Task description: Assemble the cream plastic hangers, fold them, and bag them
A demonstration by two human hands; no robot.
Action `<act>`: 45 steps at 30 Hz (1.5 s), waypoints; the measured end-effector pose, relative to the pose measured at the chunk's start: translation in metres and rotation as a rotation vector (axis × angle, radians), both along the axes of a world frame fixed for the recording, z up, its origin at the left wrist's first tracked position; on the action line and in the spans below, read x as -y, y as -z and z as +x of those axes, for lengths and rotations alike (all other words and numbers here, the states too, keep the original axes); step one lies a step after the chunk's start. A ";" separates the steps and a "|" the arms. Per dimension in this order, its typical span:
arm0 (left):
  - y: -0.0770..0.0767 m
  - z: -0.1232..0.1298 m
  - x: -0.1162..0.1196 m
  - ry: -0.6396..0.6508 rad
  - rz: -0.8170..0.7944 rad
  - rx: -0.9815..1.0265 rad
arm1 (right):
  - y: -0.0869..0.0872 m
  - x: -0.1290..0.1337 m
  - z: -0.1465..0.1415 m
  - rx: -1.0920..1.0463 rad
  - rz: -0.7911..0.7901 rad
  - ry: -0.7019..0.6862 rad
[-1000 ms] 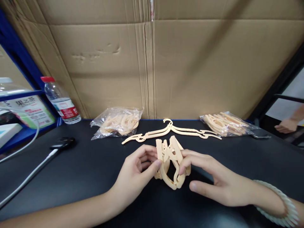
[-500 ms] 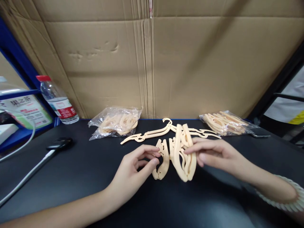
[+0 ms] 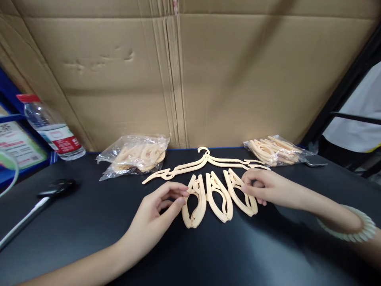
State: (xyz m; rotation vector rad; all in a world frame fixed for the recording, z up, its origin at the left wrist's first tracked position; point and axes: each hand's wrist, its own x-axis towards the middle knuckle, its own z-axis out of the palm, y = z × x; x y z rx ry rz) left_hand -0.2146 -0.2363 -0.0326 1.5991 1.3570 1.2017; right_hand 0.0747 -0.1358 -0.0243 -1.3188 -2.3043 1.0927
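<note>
Three folded cream plastic hangers lie side by side on the black table (image 3: 119, 222): a left one (image 3: 203, 198), a middle one (image 3: 228, 202) and a right one (image 3: 238, 200). My left hand (image 3: 159, 210) rests at the left hanger's outer edge, thumb and fingers apart; I cannot tell whether the fingertips touch it. At the right hanger's outer arm, my right hand (image 3: 263, 186) pinches it between thumb and fingers, and the lower fingers are curled. Behind them an unfolded cream hanger (image 3: 190, 166) lies spread out, hook pointing away from me.
Clear plastic bags of folded hangers lie at the back left (image 3: 135, 155) and back right (image 3: 272, 150). A flat dark object (image 3: 315, 163) sits beside the right bag. At left are a red-capped bottle (image 3: 62, 139) and a black device (image 3: 56, 188) on a white cable. Cardboard (image 3: 238, 79) stands behind.
My right hand has lowered the raised folded hanger onto the table, right of the other two. The middle hanger shows fully now. The view has shifted slightly right.
</note>
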 end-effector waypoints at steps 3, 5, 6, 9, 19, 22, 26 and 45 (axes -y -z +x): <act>0.001 0.000 0.000 0.003 0.000 0.001 | -0.003 0.004 0.001 0.004 0.019 0.001; 0.002 -0.001 0.000 0.005 0.001 -0.001 | -0.004 0.005 0.000 0.013 0.023 0.000; 0.002 -0.001 0.000 0.007 0.002 -0.004 | -0.004 0.005 0.000 0.021 0.025 -0.001; 0.004 -0.002 0.000 0.008 0.000 -0.004 | -0.005 0.004 -0.001 0.069 0.030 -0.002; 0.003 -0.004 -0.007 -0.063 -0.066 0.103 | 0.004 -0.010 0.003 0.170 0.242 -0.051; 0.004 -0.006 -0.009 -0.082 -0.082 0.144 | 0.004 -0.012 0.004 0.208 0.263 -0.064; 0.004 -0.007 -0.009 -0.073 -0.079 0.177 | 0.003 -0.013 0.003 0.211 0.242 -0.092; 0.003 -0.006 -0.009 -0.065 -0.100 0.156 | 0.003 -0.013 0.004 0.170 0.198 -0.091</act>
